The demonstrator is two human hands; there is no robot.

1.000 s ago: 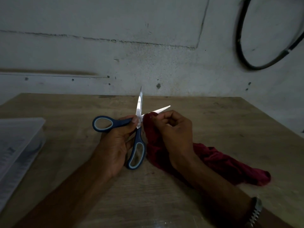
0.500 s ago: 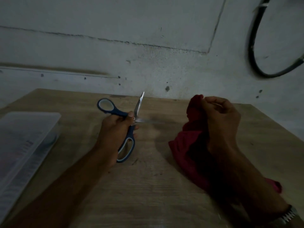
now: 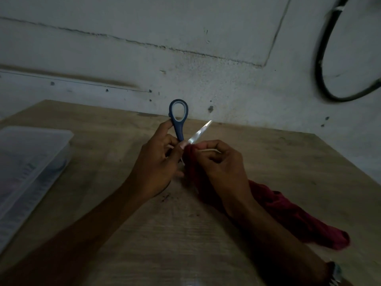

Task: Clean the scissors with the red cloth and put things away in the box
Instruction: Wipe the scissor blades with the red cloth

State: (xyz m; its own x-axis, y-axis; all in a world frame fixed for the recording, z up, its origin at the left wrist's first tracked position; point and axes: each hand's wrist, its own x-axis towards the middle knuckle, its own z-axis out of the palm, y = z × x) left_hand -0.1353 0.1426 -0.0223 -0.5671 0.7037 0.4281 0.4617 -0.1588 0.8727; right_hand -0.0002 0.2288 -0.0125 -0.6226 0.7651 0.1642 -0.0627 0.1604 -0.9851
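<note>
Blue-handled scissors [image 3: 179,120] are gripped by the curled fingers of the left hand [image 3: 158,162] above the wooden table [image 3: 206,223], one handle loop raised and the blades spread. Red cloth [image 3: 288,213] is pinched in the right hand [image 3: 222,164] against a blade near the pivot, its tail trailing onto the table. A clear plastic box [image 3: 31,162] is seen at the left, lid on.

One head-worn camera looks forward and down, close over the wooden table [image 3: 268,162], facing the wall [image 3: 185,38].
</note>
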